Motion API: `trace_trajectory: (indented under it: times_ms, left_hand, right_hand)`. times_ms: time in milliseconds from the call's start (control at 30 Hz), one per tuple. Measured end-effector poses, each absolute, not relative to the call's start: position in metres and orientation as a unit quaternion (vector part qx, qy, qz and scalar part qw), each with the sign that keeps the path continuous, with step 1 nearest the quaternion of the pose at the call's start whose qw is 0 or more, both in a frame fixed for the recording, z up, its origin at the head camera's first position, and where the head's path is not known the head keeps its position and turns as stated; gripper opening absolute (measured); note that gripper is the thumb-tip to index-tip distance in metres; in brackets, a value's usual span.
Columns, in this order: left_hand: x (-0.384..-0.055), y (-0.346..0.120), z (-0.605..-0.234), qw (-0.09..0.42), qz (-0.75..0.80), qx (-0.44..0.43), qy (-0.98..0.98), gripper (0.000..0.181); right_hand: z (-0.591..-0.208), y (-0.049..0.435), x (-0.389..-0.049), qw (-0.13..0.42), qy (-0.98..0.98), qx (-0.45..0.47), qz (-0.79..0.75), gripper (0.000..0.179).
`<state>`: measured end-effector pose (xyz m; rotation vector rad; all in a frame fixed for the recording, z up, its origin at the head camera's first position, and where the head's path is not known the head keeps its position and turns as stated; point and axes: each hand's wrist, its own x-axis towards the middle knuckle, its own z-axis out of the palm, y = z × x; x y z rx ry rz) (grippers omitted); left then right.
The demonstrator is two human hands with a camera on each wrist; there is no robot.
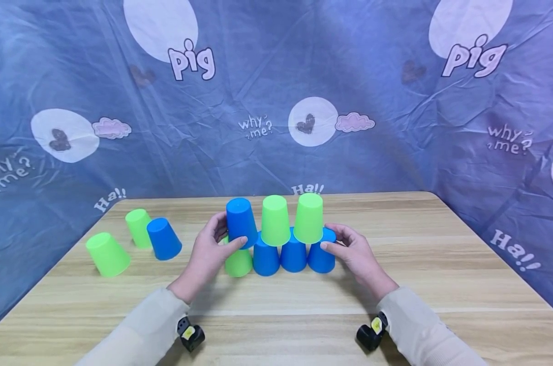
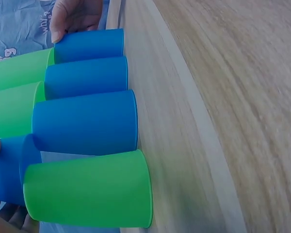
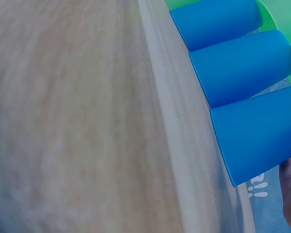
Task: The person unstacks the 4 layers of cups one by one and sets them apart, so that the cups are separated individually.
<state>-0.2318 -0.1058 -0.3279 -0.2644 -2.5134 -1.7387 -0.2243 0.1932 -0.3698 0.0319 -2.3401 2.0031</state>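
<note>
Nearest us lie two pale sleeves [image 1: 141,325]. Our left hand [image 1: 211,249] pinches the upper blue cup [image 1: 241,218]; our right hand [image 1: 356,254] grips the lower blue cup [image 1: 321,260] at the row's three-o'clock end. Between them, two green cups [image 1: 275,221] stand on the row. Three loose cups [image 1: 164,240] stand towards nine o'clock. At twelve, the backdrop [image 1: 240,56] reads "pig", "why me?" and "Ha!!".

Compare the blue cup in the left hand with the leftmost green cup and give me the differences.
Colour: the blue cup is solid blue, while the leftmost green cup is light green.
Contact: the left hand grips the blue cup; no hand touches the green one.
Height: the blue cup is up above the table, while the green cup stands on it.
Shared: both taper and are upside down, closed end up.
</note>
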Motion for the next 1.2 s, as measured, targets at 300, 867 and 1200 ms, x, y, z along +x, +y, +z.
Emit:
trace_trajectory:
  times_ms: [300, 867, 1200]
  left_hand:
    - [-0.234, -0.108, -0.331, 0.045, -0.551, -0.08, -0.83, 0.066]
    - [-0.235, -0.11, -0.335, 0.071, -0.558, -0.093, -0.822, 0.063]
    - [-0.232, -0.116, -0.332, 0.095, -0.567, -0.089, -0.813, 0.061]
  right_hand:
    - [-0.37, 0.193, -0.225, 0.031, -0.76, 0.011, 0.65, 0.053]
    - [-0.369, 0.193, -0.224, 0.03, -0.76, 0.01, 0.649, 0.053]
    - [-0.369, 0.193, -0.223, 0.028, -0.756, 0.01, 0.654, 0.053]
